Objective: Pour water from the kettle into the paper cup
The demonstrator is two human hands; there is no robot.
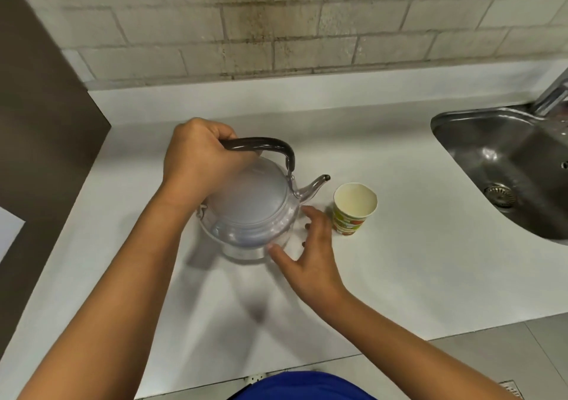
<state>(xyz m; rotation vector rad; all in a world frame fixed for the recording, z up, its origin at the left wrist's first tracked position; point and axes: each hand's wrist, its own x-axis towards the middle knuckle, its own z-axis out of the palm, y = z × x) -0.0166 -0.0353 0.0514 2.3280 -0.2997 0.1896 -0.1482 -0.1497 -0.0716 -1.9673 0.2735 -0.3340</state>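
Overhead, left hand [199,159] fisted on kettle [252,212] handle, right hand [310,255] splayed beside it.

I see a white counter [384,141] with a steel sink [479,141] set into its right end. A tap [550,95] rises behind the sink, and a pale brick wall [276,24] runs behind the counter.

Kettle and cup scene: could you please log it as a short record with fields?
kettle: clear, on the counter, spout towards cup
left hand: closed on the kettle's dark handle
right hand: open, beside kettle's base
paper cup: upright, right of the spout, looks empty
sink: steel, far right
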